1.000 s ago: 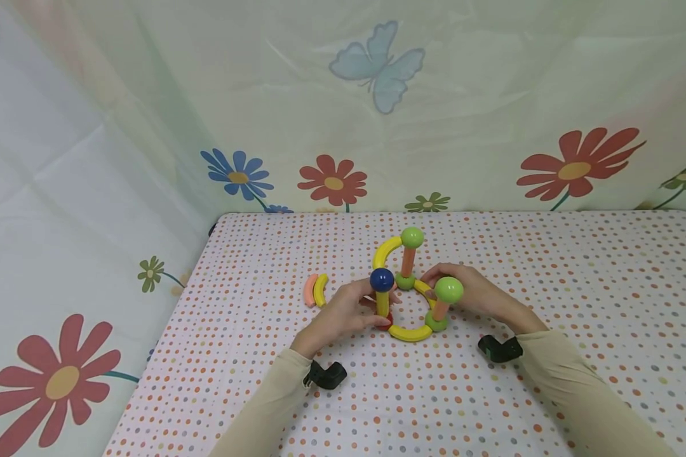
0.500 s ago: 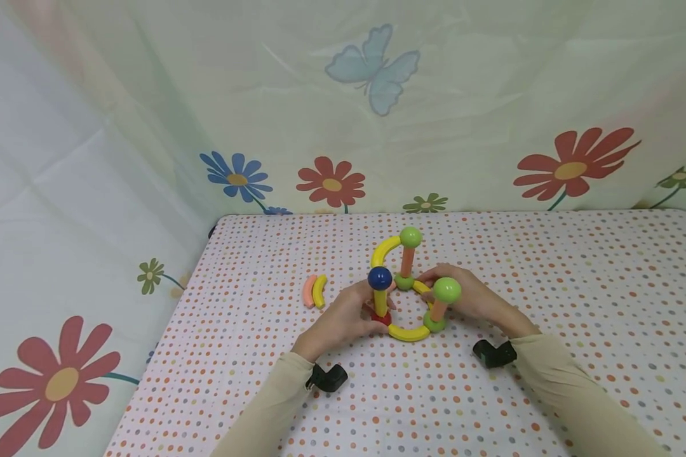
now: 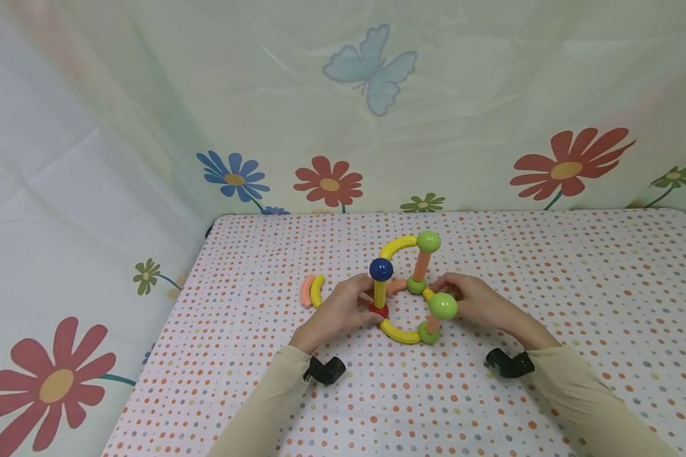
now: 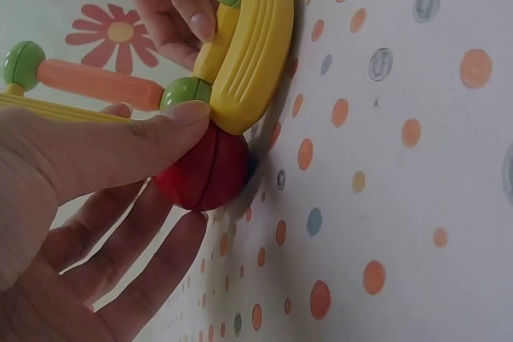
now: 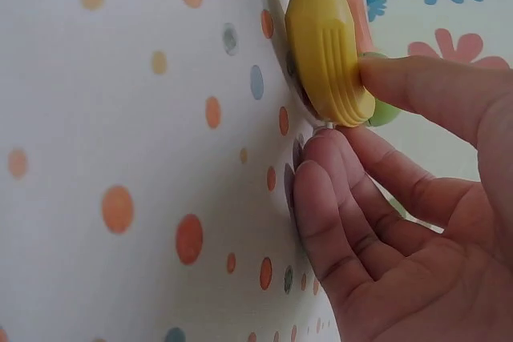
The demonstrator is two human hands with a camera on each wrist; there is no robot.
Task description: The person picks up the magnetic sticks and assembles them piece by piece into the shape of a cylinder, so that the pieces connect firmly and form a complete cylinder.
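A ring-shaped build of curved bars, sticks and balls stands on the table. My left hand (image 3: 343, 311) grips the red ball (image 4: 204, 170) at the foot of a yellow stick (image 3: 380, 294) topped by a blue ball (image 3: 381, 270). On the far right side, my right hand (image 3: 480, 301) pinches a yellow curved bar (image 5: 329, 58) between thumb and fingers. Two orange sticks carry green balls, one at the back (image 3: 429, 241) and one in front (image 3: 443, 306). Another yellow curved bar (image 3: 400, 333) joins the red ball to the front green base ball (image 3: 429, 332).
One salmon curved bar (image 3: 307, 291) and one yellow curved bar (image 3: 317, 291) lie side by side left of the build. The dotted tablecloth (image 3: 411, 406) covers the table. Behind it hangs a flowered curtain (image 3: 463, 127).
The build has turned: its back green-topped stick moved right, its front one slightly left and nearer. My right hand shifted right and nearer. My left hand keeps holding the red ball.
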